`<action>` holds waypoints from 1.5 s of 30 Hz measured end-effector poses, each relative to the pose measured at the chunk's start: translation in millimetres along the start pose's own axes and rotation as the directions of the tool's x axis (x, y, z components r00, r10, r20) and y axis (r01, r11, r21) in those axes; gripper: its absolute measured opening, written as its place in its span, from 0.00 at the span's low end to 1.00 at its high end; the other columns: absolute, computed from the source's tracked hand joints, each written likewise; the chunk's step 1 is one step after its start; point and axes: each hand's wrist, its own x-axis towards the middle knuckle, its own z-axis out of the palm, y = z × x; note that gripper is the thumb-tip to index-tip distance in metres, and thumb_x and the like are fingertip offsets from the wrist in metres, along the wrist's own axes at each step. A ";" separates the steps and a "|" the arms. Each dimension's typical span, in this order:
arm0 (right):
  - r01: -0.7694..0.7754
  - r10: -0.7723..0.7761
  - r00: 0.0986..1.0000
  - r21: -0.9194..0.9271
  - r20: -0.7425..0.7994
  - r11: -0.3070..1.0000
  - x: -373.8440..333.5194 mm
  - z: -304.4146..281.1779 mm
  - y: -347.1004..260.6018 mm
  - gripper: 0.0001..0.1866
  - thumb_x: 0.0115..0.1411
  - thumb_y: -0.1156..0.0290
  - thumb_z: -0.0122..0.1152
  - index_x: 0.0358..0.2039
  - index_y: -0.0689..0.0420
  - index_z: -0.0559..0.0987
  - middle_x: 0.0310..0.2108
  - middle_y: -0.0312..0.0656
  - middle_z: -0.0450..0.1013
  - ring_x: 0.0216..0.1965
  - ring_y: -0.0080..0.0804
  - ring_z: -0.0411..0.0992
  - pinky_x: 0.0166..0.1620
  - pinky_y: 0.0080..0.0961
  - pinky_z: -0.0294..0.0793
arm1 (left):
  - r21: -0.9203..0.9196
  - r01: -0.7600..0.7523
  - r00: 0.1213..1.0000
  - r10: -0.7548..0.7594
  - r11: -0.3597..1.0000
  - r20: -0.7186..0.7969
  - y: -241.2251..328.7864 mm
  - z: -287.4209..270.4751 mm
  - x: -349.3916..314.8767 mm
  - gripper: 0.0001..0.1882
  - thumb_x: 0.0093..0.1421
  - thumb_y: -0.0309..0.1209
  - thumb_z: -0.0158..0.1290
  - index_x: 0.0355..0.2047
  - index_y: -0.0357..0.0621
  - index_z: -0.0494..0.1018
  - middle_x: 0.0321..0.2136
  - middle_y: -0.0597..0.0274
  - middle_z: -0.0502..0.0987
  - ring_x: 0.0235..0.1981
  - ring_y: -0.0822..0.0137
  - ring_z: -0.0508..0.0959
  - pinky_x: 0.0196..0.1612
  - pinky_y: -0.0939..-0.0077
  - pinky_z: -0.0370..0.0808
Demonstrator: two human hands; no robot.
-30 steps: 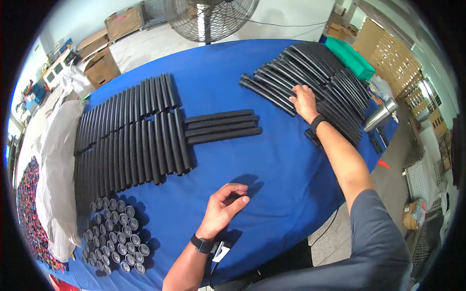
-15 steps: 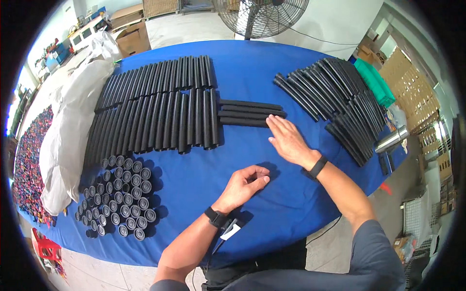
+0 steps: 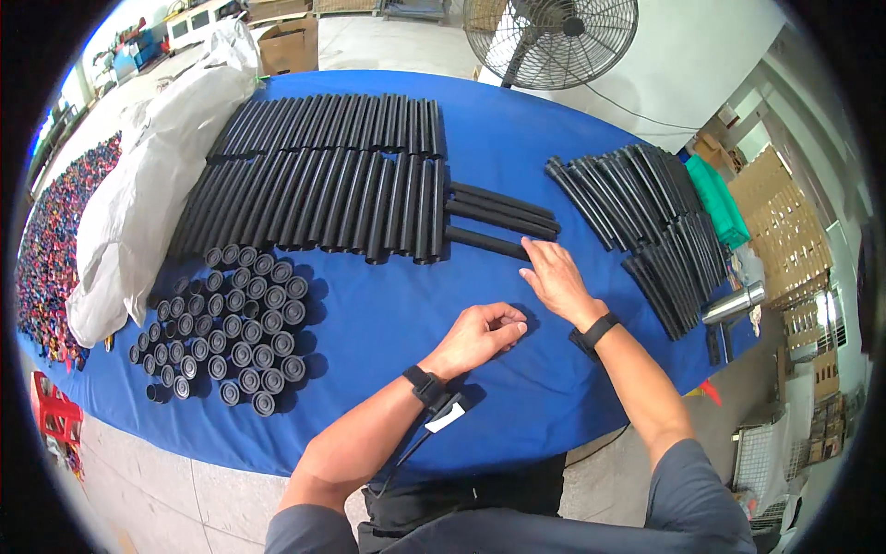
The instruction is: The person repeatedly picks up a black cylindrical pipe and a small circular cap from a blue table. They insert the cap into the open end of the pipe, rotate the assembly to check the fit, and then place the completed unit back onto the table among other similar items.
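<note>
The right hand (image 3: 558,282) reaches out with its fingers at the end of a black tube (image 3: 486,243). The fingers and thumb are a bit apart, but I cannot tell if they pinch the tube or only touch it. The left hand (image 3: 482,337) is well apart from the right one. Its fingers curl in, with the thumb near the first finger. I cannot see if anything is inside. The tube lies on the blue cloth (image 3: 388,314), pointing at the big rows of tubes (image 3: 318,198). Just past it lie a few loose tubes (image 3: 503,214), set almost the same way.

The tube is round, so I think a crooked push could make it roll or bump the loose ones out of line. A hard push could knock the big rows crooked too. The cord (image 3: 406,454) by the left wrist might catch on something if that arm swings.

Farther left, round black pieces (image 3: 254,331) stand close together, so a sleeve could tip some over. On the right is a fan-shaped pile of tubes (image 3: 660,222), with a green bin (image 3: 718,201) behind it and a shiny metal cylinder (image 3: 735,302) near it.
</note>
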 end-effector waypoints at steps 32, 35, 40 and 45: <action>-0.423 0.475 0.880 0.455 0.002 0.783 -168.7 -50.0 -65.8 0.21 0.55 0.67 0.70 0.47 0.61 0.76 0.34 0.44 0.68 0.39 0.41 0.67 0.47 0.38 0.67 | 0.949 0.296 0.896 0.374 -0.109 -0.237 86.7 -71.6 -195.6 0.17 0.53 0.31 0.66 0.44 0.46 0.80 0.39 0.59 0.79 0.44 0.54 0.77 0.45 0.60 0.78; -0.448 0.493 0.870 0.466 0.028 0.763 -170.8 -51.3 -61.5 0.20 0.56 0.67 0.69 0.46 0.61 0.76 0.35 0.43 0.68 0.39 0.41 0.67 0.47 0.37 0.67 | 0.896 0.385 0.907 0.272 -0.222 -0.322 85.2 -85.9 -217.7 0.25 0.52 0.30 0.66 0.53 0.50 0.78 0.41 0.58 0.74 0.45 0.54 0.74 0.46 0.60 0.75; -0.456 0.503 0.864 0.477 0.034 0.751 -173.2 -49.8 -60.6 0.20 0.57 0.66 0.69 0.47 0.61 0.77 0.35 0.43 0.69 0.40 0.41 0.68 0.49 0.36 0.67 | 0.878 0.393 0.915 0.210 -0.274 -0.344 76.7 -93.1 -227.1 0.27 0.52 0.29 0.65 0.55 0.51 0.77 0.43 0.57 0.72 0.46 0.54 0.74 0.48 0.59 0.75; -0.436 0.494 0.869 0.486 0.010 0.757 -171.3 -49.2 -63.2 0.20 0.56 0.66 0.70 0.47 0.62 0.77 0.35 0.43 0.70 0.40 0.42 0.69 0.49 0.37 0.67 | 0.940 0.323 0.901 0.339 -0.107 -0.271 93.3 -75.6 -218.5 0.28 0.47 0.23 0.67 0.51 0.46 0.77 0.47 0.55 0.73 0.50 0.51 0.73 0.51 0.56 0.75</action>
